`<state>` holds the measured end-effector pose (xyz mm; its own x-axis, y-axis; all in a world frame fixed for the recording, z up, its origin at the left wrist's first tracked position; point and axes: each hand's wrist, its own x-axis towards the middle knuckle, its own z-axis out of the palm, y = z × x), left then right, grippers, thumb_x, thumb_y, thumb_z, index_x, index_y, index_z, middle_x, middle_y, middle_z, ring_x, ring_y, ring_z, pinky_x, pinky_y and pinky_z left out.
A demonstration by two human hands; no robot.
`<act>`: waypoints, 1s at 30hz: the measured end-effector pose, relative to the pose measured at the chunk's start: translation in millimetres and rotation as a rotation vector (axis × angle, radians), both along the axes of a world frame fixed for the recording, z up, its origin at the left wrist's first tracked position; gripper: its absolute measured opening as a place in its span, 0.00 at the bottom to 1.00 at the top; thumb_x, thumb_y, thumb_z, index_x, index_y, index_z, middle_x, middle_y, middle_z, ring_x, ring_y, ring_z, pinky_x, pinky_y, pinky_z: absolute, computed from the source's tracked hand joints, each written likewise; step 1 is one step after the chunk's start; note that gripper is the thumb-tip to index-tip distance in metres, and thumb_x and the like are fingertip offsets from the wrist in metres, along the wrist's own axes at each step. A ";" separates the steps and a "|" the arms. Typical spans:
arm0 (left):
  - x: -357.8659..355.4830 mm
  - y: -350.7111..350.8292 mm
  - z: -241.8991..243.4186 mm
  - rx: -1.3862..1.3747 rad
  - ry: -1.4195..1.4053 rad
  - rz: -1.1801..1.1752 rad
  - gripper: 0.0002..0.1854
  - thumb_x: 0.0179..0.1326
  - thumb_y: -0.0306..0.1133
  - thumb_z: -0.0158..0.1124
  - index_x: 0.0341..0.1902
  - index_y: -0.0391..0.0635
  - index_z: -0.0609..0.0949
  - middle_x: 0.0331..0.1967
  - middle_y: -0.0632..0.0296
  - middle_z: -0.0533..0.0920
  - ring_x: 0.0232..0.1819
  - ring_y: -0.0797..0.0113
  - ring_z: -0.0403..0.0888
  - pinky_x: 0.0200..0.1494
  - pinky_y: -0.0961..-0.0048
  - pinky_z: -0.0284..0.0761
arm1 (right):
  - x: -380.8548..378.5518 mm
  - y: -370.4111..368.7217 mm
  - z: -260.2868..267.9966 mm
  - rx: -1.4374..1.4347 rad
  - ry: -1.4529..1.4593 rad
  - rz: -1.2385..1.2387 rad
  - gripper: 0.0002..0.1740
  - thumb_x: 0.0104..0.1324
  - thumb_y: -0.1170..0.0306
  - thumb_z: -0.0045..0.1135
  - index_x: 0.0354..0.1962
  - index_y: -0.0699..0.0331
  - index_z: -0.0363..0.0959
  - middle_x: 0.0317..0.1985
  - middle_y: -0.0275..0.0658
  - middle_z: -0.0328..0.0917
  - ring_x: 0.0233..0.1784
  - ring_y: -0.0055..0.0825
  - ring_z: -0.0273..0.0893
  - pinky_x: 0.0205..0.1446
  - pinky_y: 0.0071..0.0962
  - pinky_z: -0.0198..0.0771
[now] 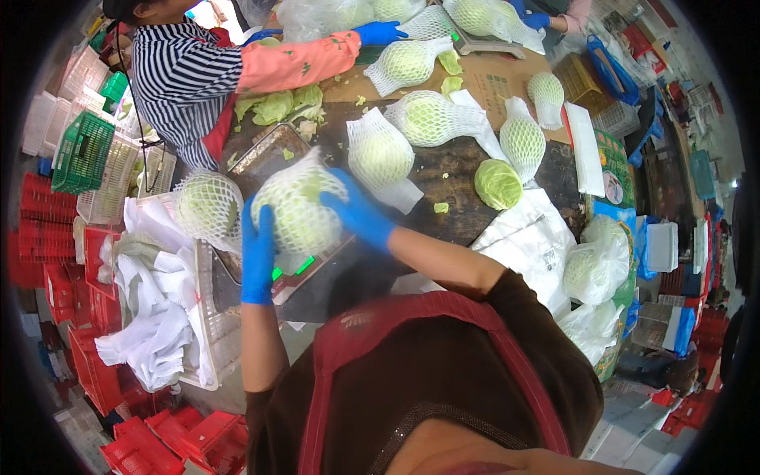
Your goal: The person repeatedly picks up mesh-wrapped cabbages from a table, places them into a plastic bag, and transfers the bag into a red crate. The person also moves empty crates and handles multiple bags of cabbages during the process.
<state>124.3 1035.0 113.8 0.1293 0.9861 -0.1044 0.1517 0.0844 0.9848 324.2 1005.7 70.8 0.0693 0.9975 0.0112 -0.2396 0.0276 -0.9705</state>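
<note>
Between my two blue-gloved hands is a green cabbage in a white foam net sleeve, slightly blurred. My left hand presses on its near left side, and my right hand grips its right side. Below the cabbage shows part of a weighing scale with lit green displays. Left of my left hand rests another netted cabbage. Beyond my right hand lies a netted cabbage with loose sleeve ends. Farther right sits a bare cabbage.
Several netted cabbages lie across the dark tabletop. Foam sleeves fill a crate at left. White plastic bags lie at right. A co-worker's gloved hand reaches over the far side, near loose leaves.
</note>
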 end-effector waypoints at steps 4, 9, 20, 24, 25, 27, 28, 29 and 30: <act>-20.8 -9.8 -11.0 -0.316 -0.027 0.203 0.34 0.68 0.49 0.53 0.71 0.46 0.59 0.60 0.56 0.71 0.53 0.65 0.74 0.50 0.70 0.72 | -15.9 26.7 -8.7 -0.156 -0.135 0.077 0.35 0.69 0.57 0.53 0.65 0.68 0.53 0.55 0.43 0.71 0.56 0.27 0.69 0.60 0.29 0.65; -31.5 -26.4 -15.1 -0.244 0.052 0.137 0.34 0.66 0.47 0.56 0.71 0.47 0.60 0.54 0.58 0.75 0.34 0.71 0.77 0.34 0.75 0.74 | 17.6 11.1 -15.9 -0.257 -0.126 0.239 0.31 0.71 0.56 0.47 0.65 0.63 0.57 0.56 0.40 0.71 0.55 0.26 0.69 0.59 0.29 0.66; -126.3 70.7 13.6 0.180 0.231 0.551 0.47 0.54 0.45 0.71 0.70 0.38 0.57 0.67 0.49 0.63 0.65 0.57 0.64 0.64 0.66 0.62 | 87.9 -88.5 -40.5 -0.491 -0.112 0.119 0.21 0.72 0.58 0.45 0.53 0.62 0.73 0.40 0.32 0.78 0.40 0.19 0.73 0.43 0.21 0.70; -126.5 107.9 -27.7 0.248 0.317 0.386 0.50 0.42 0.45 0.79 0.63 0.26 0.65 0.57 0.43 0.73 0.57 0.57 0.74 0.59 0.66 0.69 | 72.8 -96.5 -30.4 -0.470 -0.059 0.152 0.20 0.71 0.58 0.46 0.53 0.61 0.73 0.40 0.32 0.78 0.40 0.19 0.73 0.43 0.21 0.70; -128.7 113.0 -33.2 0.242 0.338 0.427 0.49 0.43 0.44 0.79 0.62 0.26 0.65 0.56 0.43 0.74 0.55 0.57 0.75 0.59 0.66 0.70 | 70.6 -97.0 -25.4 -0.450 -0.071 0.173 0.21 0.72 0.58 0.45 0.53 0.62 0.72 0.41 0.33 0.77 0.41 0.20 0.73 0.44 0.22 0.70; -134.0 108.5 -36.2 0.248 0.214 0.345 0.50 0.42 0.45 0.79 0.64 0.29 0.64 0.61 0.42 0.69 0.62 0.56 0.69 0.62 0.63 0.66 | 68.5 -89.7 -16.3 -0.489 -0.131 0.179 0.22 0.73 0.57 0.43 0.55 0.63 0.71 0.42 0.34 0.77 0.43 0.22 0.74 0.47 0.24 0.70; -133.8 98.8 -35.7 0.341 0.445 0.458 0.49 0.44 0.45 0.78 0.65 0.30 0.64 0.62 0.42 0.66 0.63 0.56 0.66 0.64 0.62 0.64 | 68.5 -84.7 -12.6 -0.451 -0.088 0.189 0.22 0.73 0.57 0.43 0.56 0.62 0.70 0.44 0.35 0.76 0.45 0.22 0.74 0.48 0.25 0.70; -131.4 85.5 -33.6 0.463 0.658 0.558 0.48 0.45 0.44 0.77 0.65 0.32 0.63 0.64 0.43 0.64 0.65 0.56 0.64 0.65 0.61 0.61 | 67.1 -76.8 -9.3 -0.419 -0.103 0.188 0.22 0.72 0.57 0.44 0.57 0.61 0.69 0.46 0.36 0.75 0.47 0.23 0.73 0.49 0.26 0.70; -127.3 70.8 -29.3 0.674 0.871 0.624 0.47 0.47 0.44 0.76 0.66 0.34 0.63 0.65 0.44 0.62 0.66 0.56 0.61 0.66 0.60 0.59 | 66.7 -67.9 -6.7 -0.383 -0.117 0.180 0.23 0.72 0.57 0.45 0.58 0.60 0.68 0.47 0.36 0.74 0.48 0.24 0.73 0.50 0.26 0.70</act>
